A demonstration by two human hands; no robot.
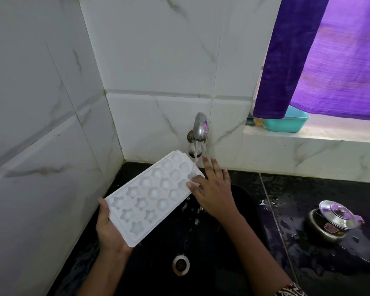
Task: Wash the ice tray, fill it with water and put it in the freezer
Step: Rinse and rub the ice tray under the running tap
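A white ice tray (152,195) with star-shaped and round cavities is held tilted over the black sink (239,263), its far end under the running tap (199,129). My left hand (110,229) grips the tray's near end from below. My right hand (214,189) rests on the tray's far right edge with the thumb on the rim and the fingers spread. A thin stream of water falls from the tap onto the tray's far corner, and drops fall off the tray into the sink.
The sink drain (181,264) lies below the tray. A steel lidded pot (331,221) stands on the wet black counter (329,257) at right. A teal tub (286,123) sits on the window ledge under a purple curtain (320,56). Tiled walls close in the left and back.
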